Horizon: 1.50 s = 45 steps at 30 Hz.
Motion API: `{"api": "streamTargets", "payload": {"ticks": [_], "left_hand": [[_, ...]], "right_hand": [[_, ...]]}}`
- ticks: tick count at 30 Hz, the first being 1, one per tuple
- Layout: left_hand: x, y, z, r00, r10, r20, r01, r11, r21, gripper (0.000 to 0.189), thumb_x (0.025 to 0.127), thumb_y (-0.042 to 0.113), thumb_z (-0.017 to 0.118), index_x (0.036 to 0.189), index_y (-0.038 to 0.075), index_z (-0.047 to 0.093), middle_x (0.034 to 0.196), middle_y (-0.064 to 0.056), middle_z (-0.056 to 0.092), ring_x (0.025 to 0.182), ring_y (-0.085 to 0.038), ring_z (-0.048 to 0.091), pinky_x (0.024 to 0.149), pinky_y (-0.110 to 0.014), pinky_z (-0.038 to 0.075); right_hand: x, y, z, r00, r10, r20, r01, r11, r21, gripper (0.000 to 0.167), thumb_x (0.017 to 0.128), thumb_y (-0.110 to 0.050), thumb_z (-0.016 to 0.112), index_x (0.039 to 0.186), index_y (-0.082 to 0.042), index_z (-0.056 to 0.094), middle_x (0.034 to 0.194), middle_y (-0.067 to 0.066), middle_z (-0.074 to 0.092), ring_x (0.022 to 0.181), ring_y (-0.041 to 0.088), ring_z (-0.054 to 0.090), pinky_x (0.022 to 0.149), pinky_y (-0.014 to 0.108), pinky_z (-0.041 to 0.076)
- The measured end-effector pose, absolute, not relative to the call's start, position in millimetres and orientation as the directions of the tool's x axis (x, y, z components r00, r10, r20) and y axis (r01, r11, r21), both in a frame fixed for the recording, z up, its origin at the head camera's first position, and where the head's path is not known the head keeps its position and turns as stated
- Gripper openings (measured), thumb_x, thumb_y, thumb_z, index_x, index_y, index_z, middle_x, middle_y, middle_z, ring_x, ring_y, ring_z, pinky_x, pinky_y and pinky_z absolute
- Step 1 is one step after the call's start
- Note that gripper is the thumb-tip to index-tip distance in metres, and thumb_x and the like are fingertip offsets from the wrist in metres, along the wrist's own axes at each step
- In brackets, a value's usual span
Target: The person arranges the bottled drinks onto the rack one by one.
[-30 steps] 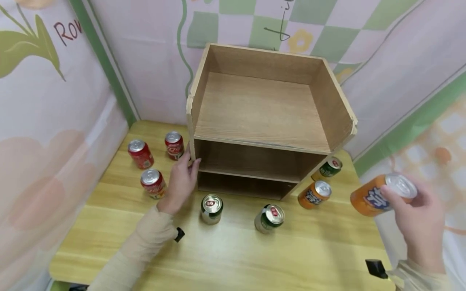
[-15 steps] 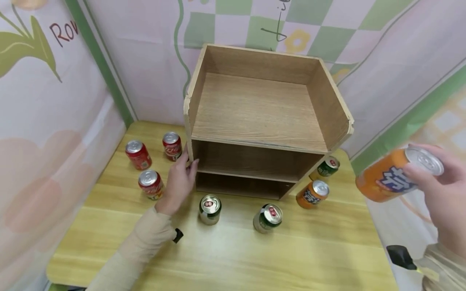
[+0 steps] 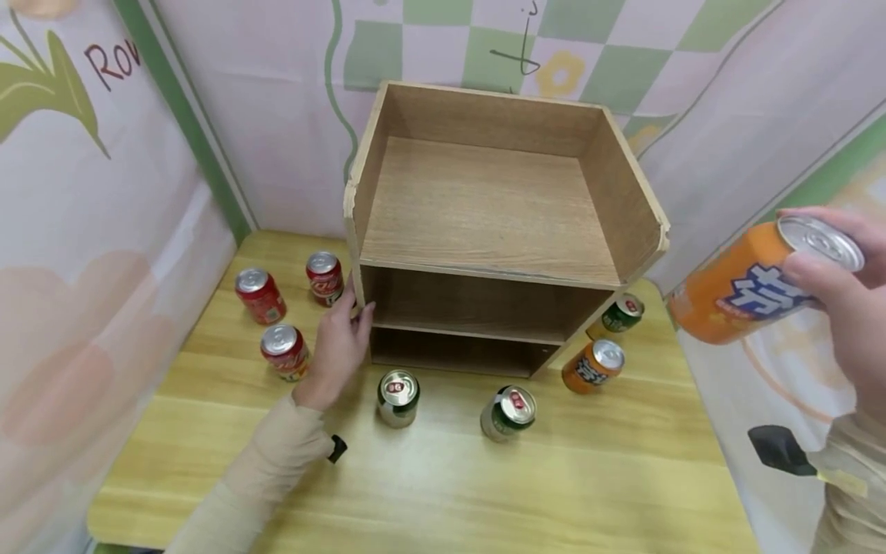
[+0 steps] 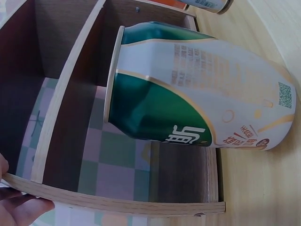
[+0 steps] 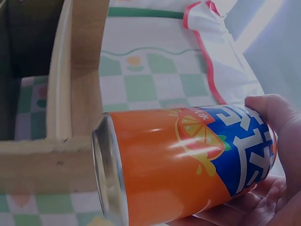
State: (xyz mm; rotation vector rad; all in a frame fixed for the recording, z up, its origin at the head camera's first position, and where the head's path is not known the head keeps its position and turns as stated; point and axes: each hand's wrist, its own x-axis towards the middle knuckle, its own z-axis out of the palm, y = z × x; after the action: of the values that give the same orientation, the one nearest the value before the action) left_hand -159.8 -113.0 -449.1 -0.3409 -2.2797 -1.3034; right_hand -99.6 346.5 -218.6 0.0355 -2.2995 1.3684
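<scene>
Head view: the right hand [image 3: 861, 319] grips a tilted orange can [image 3: 737, 285] at three o'clock of the wooden shelf unit [image 3: 484, 208], whose side the left hand [image 3: 336, 350] pinches at eight o'clock. Keeping the can's base free and righting it gradually should work best.

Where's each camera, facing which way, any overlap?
Head: on the head, looking forward and down at the shelf and table; left hand and right hand show.
Left wrist: on that wrist, facing a green-and-white can and the shelf; left-hand fingers show.
Right wrist: on that wrist, facing the held orange can; right hand shows.
Overlap: head, right wrist share the held orange can.
</scene>
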Motion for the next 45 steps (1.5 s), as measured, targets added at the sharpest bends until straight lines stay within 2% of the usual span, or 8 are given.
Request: {"api": "streamTargets", "payload": {"ticks": [2, 4, 7, 9, 15, 25, 35, 45], "left_hand": [[-159, -114, -450, -0.85, -0.022, 0.526, 0.443, 0.51, 0.737, 0.055, 0.099, -0.003, 0.061, 0.15, -0.006, 0.041, 0.115, -0.033, 0.065, 0.093, -0.039, 0.072, 0.079, -0.039, 0.063], [-160, -113, -450, -0.852, -0.022, 0.523, 0.441, 0.507, 0.741, 0.055, 0.099, -0.002, 0.06, 0.151, -0.006, 0.041, 0.115, -0.032, 0.065, 0.094, -0.039, 0.072, 0.079, -0.039, 0.063], [-162, -112, -449, -0.852, -0.026, 0.523, 0.443, 0.498, 0.746, 0.056, 0.099, -0.002, 0.061, 0.151, -0.005, 0.04, 0.115, -0.033, 0.065, 0.094, -0.04, 0.072, 0.077, -0.039, 0.064], [-162, -113, -449, -0.849, -0.033, 0.527, 0.444, 0.498, 0.745, 0.056, 0.099, -0.002, 0.061, 0.151, -0.005, 0.041, 0.114, -0.034, 0.065, 0.094, -0.04, 0.072, 0.076, -0.04, 0.064], [-161, -113, -450, -0.837, -0.034, 0.547, 0.455, 0.513, 0.728, 0.055, 0.098, -0.003, 0.062, 0.149, -0.006, 0.043, 0.11, -0.034, 0.066, 0.089, -0.04, 0.073, 0.074, -0.042, 0.064], [-160, -114, -451, -0.852, -0.027, 0.523, 0.44, 0.503, 0.744, 0.058, 0.098, -0.003, 0.062, 0.152, -0.002, 0.041, 0.12, -0.034, 0.064, 0.099, -0.043, 0.071, 0.075, -0.04, 0.064], [-159, -113, -447, -0.859, -0.027, 0.512, 0.43, 0.506, 0.748, 0.056, 0.099, -0.002, 0.059, 0.152, -0.004, 0.04, 0.124, -0.034, 0.062, 0.101, -0.044, 0.07, 0.077, -0.04, 0.064], [-161, -109, -447, -0.864, -0.023, 0.502, 0.422, 0.511, 0.749, 0.058, 0.099, -0.002, 0.06, 0.153, -0.003, 0.039, 0.128, -0.033, 0.062, 0.104, -0.043, 0.07, 0.078, -0.039, 0.064]], "right_hand": [[-103, 341, -214, -0.894, 0.19, 0.406, -0.268, 0.5, -0.824, 0.041, 0.096, 0.001, 0.06, 0.136, -0.008, 0.065, 0.113, -0.006, 0.069, 0.094, 0.006, 0.062, 0.076, 0.005, 0.051], [-110, 336, -208, -0.891, 0.175, 0.418, -0.334, 0.373, -0.866, 0.038, 0.094, 0.004, 0.061, 0.132, -0.002, 0.066, 0.112, 0.001, 0.071, 0.093, 0.01, 0.064, 0.075, 0.008, 0.054], [-118, 326, -200, -0.889, 0.147, 0.434, -0.378, 0.3, -0.876, 0.037, 0.093, 0.004, 0.063, 0.13, 0.001, 0.066, 0.114, 0.006, 0.07, 0.094, 0.014, 0.064, 0.077, 0.01, 0.056], [-125, 320, -195, -0.889, 0.13, 0.438, -0.418, 0.158, -0.895, 0.036, 0.092, 0.006, 0.064, 0.127, 0.007, 0.065, 0.114, 0.011, 0.07, 0.095, 0.019, 0.065, 0.076, 0.014, 0.058], [-134, 298, -180, -0.899, 0.085, 0.43, -0.423, 0.089, -0.902, 0.035, 0.091, 0.006, 0.067, 0.126, 0.011, 0.063, 0.112, 0.016, 0.07, 0.093, 0.023, 0.068, 0.075, 0.018, 0.06], [-151, 251, -165, -0.945, 0.027, 0.326, -0.321, 0.111, -0.94, 0.032, 0.09, -0.003, 0.075, 0.121, 0.002, 0.069, 0.105, 0.011, 0.07, 0.085, 0.02, 0.066, 0.067, 0.018, 0.06], [-172, 190, -165, -0.95, -0.05, 0.307, -0.31, 0.231, -0.922, 0.035, 0.089, -0.016, 0.081, 0.121, -0.008, 0.071, 0.115, 0.007, 0.067, 0.099, 0.019, 0.065, 0.079, 0.016, 0.058], [-193, 140, -179, -0.938, -0.099, 0.331, -0.344, 0.354, -0.869, 0.039, 0.089, -0.028, 0.08, 0.123, -0.011, 0.07, 0.115, 0.004, 0.067, 0.101, 0.019, 0.065, 0.087, 0.026, 0.057]]}}
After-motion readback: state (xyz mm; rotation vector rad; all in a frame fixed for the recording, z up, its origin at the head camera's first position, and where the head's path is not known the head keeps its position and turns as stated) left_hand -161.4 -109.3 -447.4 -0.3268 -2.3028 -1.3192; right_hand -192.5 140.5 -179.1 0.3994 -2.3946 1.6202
